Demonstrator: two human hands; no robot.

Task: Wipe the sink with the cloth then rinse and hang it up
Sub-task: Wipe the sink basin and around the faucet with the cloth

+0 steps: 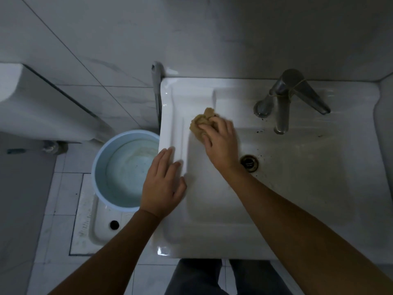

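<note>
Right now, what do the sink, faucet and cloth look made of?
The sink looks like glazed white ceramic: glossy, with sharp highlights on the rim. The faucet is metal with a dull grey sheen, probably chrome or steel. The cloth is tan soft fabric, bunched in crumpled folds; the weave is too small to tell.

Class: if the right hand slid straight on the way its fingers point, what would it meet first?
Beyond the cloth it grips, the right hand would probably meet the raised back-left rim of the sink first, then the tiled wall; depth is unclear.
</note>
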